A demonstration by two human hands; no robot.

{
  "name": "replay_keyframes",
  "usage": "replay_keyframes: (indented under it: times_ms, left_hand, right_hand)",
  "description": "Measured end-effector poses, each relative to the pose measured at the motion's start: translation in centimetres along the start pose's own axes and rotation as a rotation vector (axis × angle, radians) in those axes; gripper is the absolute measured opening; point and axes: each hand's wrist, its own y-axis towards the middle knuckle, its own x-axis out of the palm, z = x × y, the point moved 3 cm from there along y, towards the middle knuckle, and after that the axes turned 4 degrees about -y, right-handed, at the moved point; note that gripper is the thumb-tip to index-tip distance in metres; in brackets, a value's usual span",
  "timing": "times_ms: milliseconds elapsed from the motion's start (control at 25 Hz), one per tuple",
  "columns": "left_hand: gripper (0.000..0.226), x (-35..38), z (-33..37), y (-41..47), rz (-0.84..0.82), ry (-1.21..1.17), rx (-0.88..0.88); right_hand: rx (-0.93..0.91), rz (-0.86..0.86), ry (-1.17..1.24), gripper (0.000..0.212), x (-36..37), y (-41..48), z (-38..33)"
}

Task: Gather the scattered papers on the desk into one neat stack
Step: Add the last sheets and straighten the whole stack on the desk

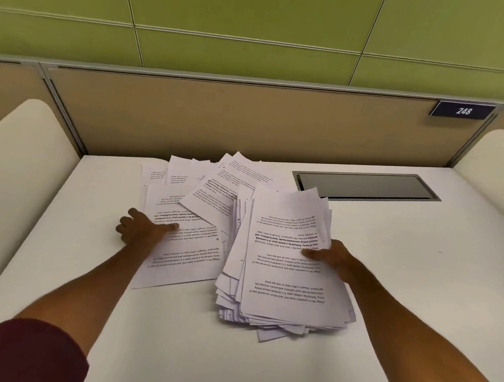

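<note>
A thick, ragged stack of printed white papers (283,281) lies right of centre on the white desk (176,348). My right hand (333,262) grips the stack's right edge, thumb on top of the uppermost sheet. Loose printed sheets (212,185) lie fanned out and overlapping behind and left of the stack. A large sheet (187,263) lies flat at the left. My left hand (142,230) rests on the left edge of that sheet with fingers spread and the thumb pressing on the paper.
A grey recessed cable hatch (363,186) sits in the desk at the back right. A tan partition (249,119) with a "248" plate (462,110) closes the back. White side panels (19,162) flank the desk on both sides.
</note>
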Motion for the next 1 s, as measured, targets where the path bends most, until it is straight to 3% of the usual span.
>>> replay_keyframes:
  times_ms: [200, 360, 520, 640, 760, 1000]
  left_hand:
    - [0.085, 0.7, 3.4, 0.6, -0.138, -0.307, -0.137]
    - [0.075, 0.3, 3.9, 0.9, -0.207, -0.243, -0.128]
    - [0.074, 0.5, 4.3, 1.3, -0.239, -0.418, -0.127]
    - [0.076, 0.5, 4.2, 1.4, -0.363, -0.448, -0.168]
    - [0.06, 1.3, 4.5, 1.0, -0.501, -0.461, -0.212]
    - [0.044, 0.7, 4.9, -1.1, -0.422, -0.589, -0.081]
  right_hand:
    - [0.028, 0.014, 0.004, 0.049, -0.1, -0.1, 0.1]
    - [0.026, 0.02, 0.009, 0.048, -0.1, 0.0, 0.4]
    - [0.039, 0.029, 0.03, 0.047, -0.2, 0.2, 0.6]
    - [0.034, 0.03, 0.028, 0.045, -0.2, 0.3, 0.7]
    - [0.02, 0.04, 0.021, 0.036, -0.4, 0.3, 0.7]
    - [0.012, 0.044, 0.008, 0.031, -2.0, -0.2, 1.4]
